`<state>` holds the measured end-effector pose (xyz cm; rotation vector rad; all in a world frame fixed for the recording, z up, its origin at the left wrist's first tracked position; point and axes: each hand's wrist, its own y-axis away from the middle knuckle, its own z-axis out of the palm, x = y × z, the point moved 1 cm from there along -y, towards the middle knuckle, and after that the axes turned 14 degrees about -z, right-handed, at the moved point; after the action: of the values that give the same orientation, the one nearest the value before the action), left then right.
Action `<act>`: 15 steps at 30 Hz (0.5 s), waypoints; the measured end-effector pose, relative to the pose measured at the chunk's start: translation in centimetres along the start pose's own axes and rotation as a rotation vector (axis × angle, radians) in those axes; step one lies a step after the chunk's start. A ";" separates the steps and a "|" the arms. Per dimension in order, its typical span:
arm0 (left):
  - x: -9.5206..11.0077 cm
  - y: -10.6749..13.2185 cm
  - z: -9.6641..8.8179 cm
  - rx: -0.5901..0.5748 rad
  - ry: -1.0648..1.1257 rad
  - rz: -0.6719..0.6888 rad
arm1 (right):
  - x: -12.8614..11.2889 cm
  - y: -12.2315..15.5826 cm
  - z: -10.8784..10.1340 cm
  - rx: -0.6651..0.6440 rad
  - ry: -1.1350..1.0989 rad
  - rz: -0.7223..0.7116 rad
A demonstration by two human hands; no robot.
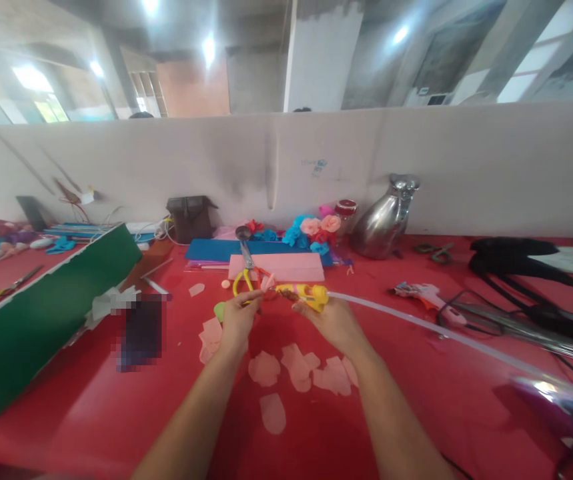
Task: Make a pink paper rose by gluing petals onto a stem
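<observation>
Holding a yellow glue gun (309, 295) tight, the right hand (331, 319) sits at 12 o'clock above pink petals (296, 365) on the red worktop (416, 393). The left hand (236, 320) pinches a small pink paper flower (267, 283).

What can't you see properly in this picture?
- Head view: a pixelated patch hides something on the table.
- What the left hand pinches is too small and blurred to tell.
- The glue gun is partly covered by the right hand.
- A shiny thing is cut off at the right edge.
</observation>
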<state>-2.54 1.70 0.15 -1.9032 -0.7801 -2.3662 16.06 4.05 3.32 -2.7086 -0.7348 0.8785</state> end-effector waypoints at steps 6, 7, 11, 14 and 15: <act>0.1 0.4 0.1 -0.054 0.066 -0.049 | 4.4 0.1 -1.2 -0.088 -0.042 0.358; 0.2 0.5 0.1 -0.080 0.073 -0.060 | 5.3 0.3 -1.5 -0.088 -0.026 0.401; 0.5 0.9 0.4 -0.118 0.084 -0.090 | 7.6 1.0 -2.5 -0.065 0.158 0.453; 0.6 1.1 0.7 -0.140 0.095 -0.104 | 6.7 1.1 -3.0 0.126 0.437 0.393; 0.6 1.1 0.9 -0.155 0.100 -0.107 | 5.9 1.0 -2.9 0.206 0.490 0.351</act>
<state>-1.57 1.23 1.22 -1.8212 -0.7286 -2.6347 22.31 6.14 2.39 -2.7298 -0.0671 0.2917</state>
